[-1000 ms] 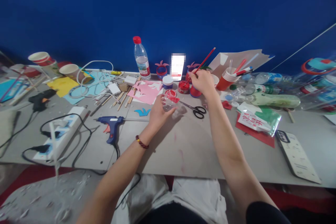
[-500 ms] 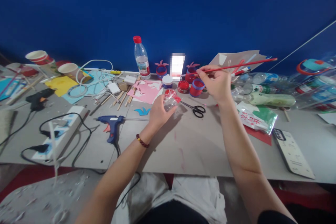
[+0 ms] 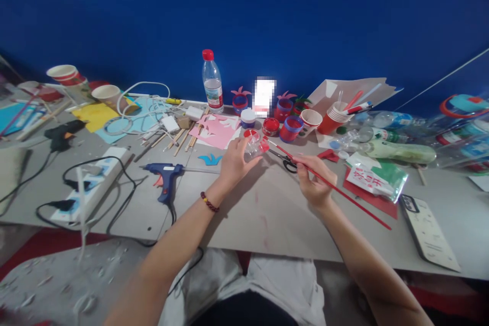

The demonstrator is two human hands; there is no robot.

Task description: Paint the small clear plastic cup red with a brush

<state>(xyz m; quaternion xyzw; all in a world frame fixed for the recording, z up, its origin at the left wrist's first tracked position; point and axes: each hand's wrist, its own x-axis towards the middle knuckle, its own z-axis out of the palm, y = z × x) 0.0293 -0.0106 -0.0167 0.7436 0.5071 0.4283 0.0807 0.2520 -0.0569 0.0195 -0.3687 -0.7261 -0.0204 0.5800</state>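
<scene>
My left hand (image 3: 236,163) is closed around a clear plastic bottle piece (image 3: 252,151) with red paint on part of it. In my right hand (image 3: 318,181) is a long red paintbrush (image 3: 355,204), its tip at the painted side of the plastic piece. Black-handled scissors (image 3: 289,164) lie just behind, partly hidden by the brush and hand. Beyond them stand an open jar of red paint (image 3: 271,126), a red and blue painted cup (image 3: 291,129) and a white-lidded jar (image 3: 248,118).
A blue glue gun (image 3: 165,178) and a power strip (image 3: 93,183) with cables lie left. A water bottle (image 3: 213,86) stands behind pink paper (image 3: 216,132). Stacked paper cups (image 3: 333,118), plastic bottles (image 3: 397,150) and a phone (image 3: 431,232) are on the right.
My right hand has come down and towards me with the paintbrush, from above the painted cups to the plastic piece. My left hand still holds that piece.
</scene>
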